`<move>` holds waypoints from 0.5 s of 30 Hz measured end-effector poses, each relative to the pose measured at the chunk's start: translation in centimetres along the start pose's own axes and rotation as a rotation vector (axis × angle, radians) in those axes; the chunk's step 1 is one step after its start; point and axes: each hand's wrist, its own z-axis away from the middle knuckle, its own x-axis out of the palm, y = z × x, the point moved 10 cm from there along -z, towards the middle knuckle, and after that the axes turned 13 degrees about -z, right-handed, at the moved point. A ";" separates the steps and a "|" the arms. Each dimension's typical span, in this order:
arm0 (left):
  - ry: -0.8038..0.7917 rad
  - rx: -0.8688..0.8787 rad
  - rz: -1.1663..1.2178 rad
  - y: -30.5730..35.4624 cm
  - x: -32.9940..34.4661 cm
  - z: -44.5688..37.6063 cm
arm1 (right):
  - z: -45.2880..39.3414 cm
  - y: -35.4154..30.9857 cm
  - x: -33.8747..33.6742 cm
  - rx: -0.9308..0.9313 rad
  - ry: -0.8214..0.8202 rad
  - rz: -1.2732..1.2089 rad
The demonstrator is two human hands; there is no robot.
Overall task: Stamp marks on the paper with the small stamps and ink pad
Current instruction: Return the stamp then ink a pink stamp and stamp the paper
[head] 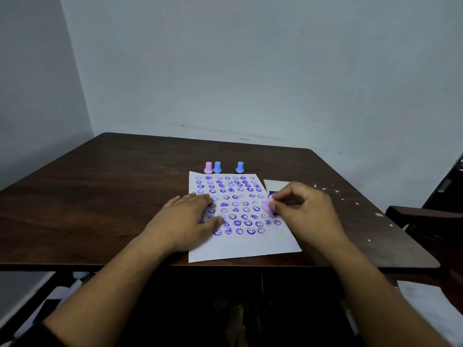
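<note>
The right hand [303, 209] is clamped on a pink stamp [267, 204] w/ fingertips, at the paper's [240, 249] right edge, just beside the ink pad [275, 186]. The left hand [185, 219] lies flat, fingers together, pinning the paper to the counter [100, 196]. Risk: rows are nearly full, so the next mark may overlap a printed face, or smear if the stamp tilts or slides.

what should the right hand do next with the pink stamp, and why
Probably press it down on a bare spot of the paper. The right hand holds the pink stamp just over the sheet's right edge, beside the ink pad, while the left hand lies flat on the paper. The last row of marks looks unfinished, and the strip below it is blank.
</note>
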 end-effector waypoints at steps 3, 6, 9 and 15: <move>0.002 -0.003 0.004 0.0 -0.1 0.0 | -2.9 -2.8 -1.2 -0.049 0.032 0.005; 0.003 0.002 0.003 0.1 -0.2 0.0 | -6.0 -4.6 -1.2 -0.070 0.028 0.002; 0.010 0.002 0.000 0.1 -0.3 0.0 | -9.3 -4.9 -0.1 -0.073 0.017 0.044; 0.014 0.000 0.000 0.0 -0.3 0.1 | -14.6 -3.0 4.5 -0.054 -0.075 0.218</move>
